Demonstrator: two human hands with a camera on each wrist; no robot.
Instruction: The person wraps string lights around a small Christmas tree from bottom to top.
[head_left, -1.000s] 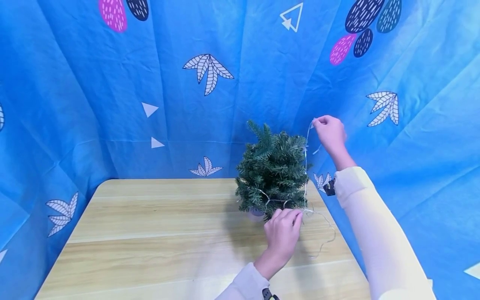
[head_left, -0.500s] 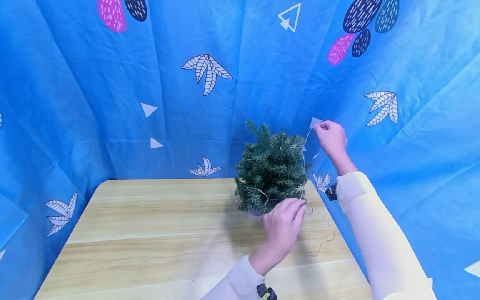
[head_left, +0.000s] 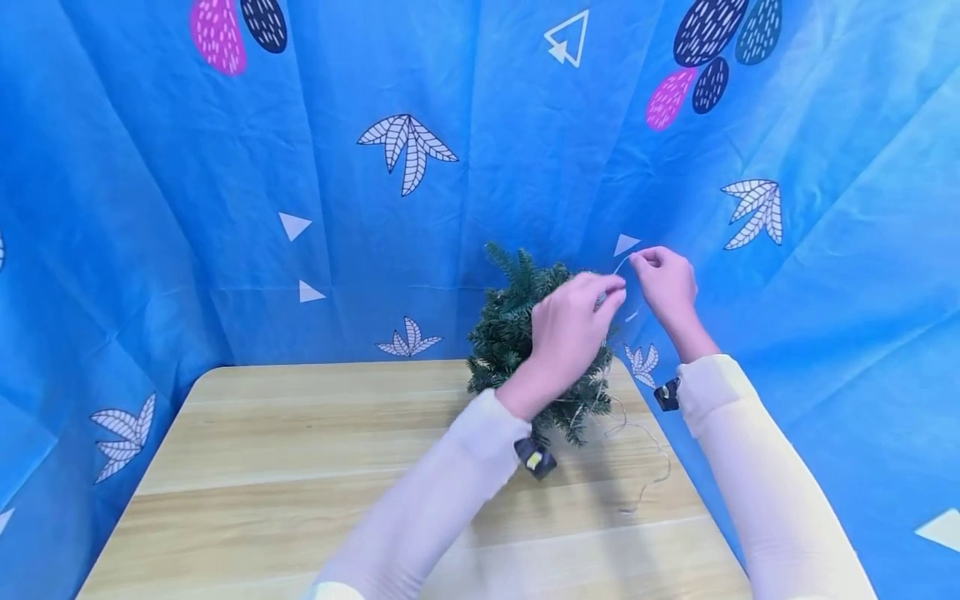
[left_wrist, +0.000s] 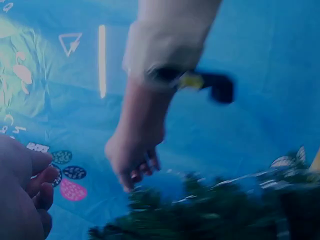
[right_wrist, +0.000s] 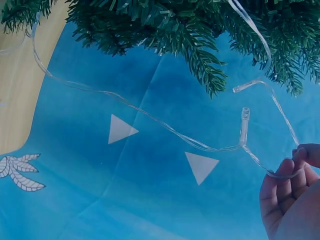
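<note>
My right hand (head_left: 667, 287) is raised beside the tree and pinches the clear wire of a string of lights (right_wrist: 244, 131) between thumb and fingers. In the right wrist view the wire sags from these fingertips towards the tree, with small clear bulbs branching off it. My left hand (head_left: 573, 321) is in front of the upper part of a small green artificial Christmas tree (head_left: 501, 333), its fingertips close to the right hand. In the left wrist view the left hand (left_wrist: 22, 187) has loosely bent fingers, with nothing visible between them. The left forearm hides part of the tree.
The tree stands at the back right of a light wooden table (head_left: 300, 450). A loose loop of the wire (head_left: 667, 467) lies on the table at the right. Blue patterned cloth (head_left: 225, 167) hangs close behind the table and along its right side.
My left hand has risen from low at the tree's front to its upper part, near the right hand. The right hand has sunk slightly and still pinches the wire.
</note>
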